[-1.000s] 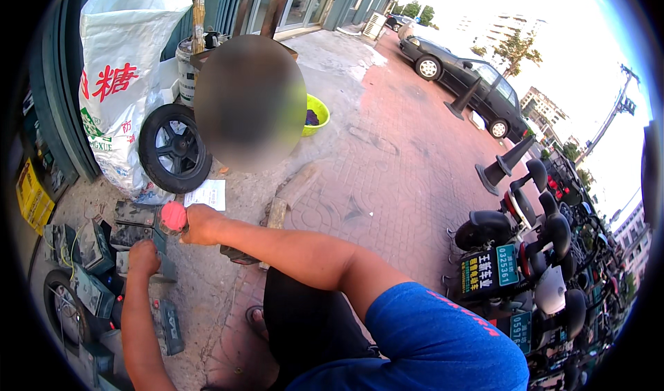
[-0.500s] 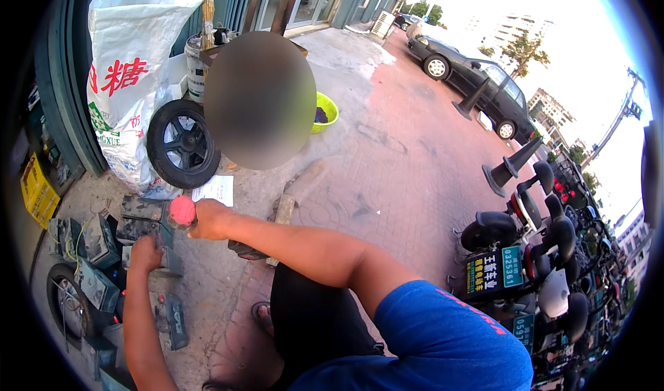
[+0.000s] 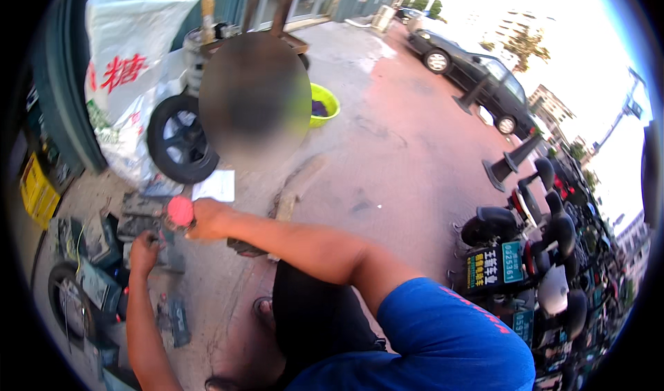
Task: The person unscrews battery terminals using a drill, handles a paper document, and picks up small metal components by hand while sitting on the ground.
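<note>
At the lower left of the head view, my right hand (image 3: 211,219) is closed around something with a round red end (image 3: 181,212); its kind I cannot make out. Just below and to the left, my left hand (image 3: 144,250) has its fingers curled together beside a dark, dusty box-shaped block (image 3: 142,214), one of several that look like batteries. Whatever those fingers hold, if anything, is too small and smeared to name. Another dark block (image 3: 176,320) lies on the ground to the right of my left forearm.
A black wheel (image 3: 182,140) leans against a white sack (image 3: 131,45). Beside them lie white paper (image 3: 216,185) and a lime-green basin (image 3: 325,105). Batteries (image 3: 97,287) and a spoked wheel (image 3: 66,301) crowd the left. Parked scooters (image 3: 498,225) line the right.
My left hand has shifted slightly up and left by the block. The red-ended thing in my right hand has moved a touch left. The picture is more smeared now.
</note>
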Demonstrator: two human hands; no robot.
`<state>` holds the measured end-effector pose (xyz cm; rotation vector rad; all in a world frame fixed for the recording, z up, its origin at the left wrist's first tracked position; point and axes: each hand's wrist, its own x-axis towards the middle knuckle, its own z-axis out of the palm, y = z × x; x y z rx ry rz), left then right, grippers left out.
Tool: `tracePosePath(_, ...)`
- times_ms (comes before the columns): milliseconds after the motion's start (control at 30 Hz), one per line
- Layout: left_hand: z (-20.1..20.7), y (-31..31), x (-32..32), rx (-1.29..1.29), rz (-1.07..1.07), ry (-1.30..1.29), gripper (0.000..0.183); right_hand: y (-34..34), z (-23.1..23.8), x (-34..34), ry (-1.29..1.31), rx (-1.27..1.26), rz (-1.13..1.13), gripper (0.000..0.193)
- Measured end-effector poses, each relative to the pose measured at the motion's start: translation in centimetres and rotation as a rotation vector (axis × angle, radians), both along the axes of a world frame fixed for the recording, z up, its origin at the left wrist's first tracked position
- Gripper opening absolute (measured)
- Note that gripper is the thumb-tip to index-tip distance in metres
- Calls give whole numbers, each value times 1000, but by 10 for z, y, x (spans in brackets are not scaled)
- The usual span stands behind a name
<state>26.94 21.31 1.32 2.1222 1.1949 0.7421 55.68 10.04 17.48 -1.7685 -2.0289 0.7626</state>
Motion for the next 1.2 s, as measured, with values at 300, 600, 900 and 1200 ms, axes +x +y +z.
tracePosePath(300,3,8,6,-119,-1,186,31,2,-11,2,20,-8,111,48)
tracePosePath(600,-28,6,-13,-68,37,199,32,6,8,-43,-29,-215,78,73)
tracePosePath(900,9,-1,-12,-218,22,217,33,18,-16,-45,6,-92,15,55)
tracePosePath(1200,14,-5,-8,-212,44,261,33,20,-13,-44,-52,-162,51,46)
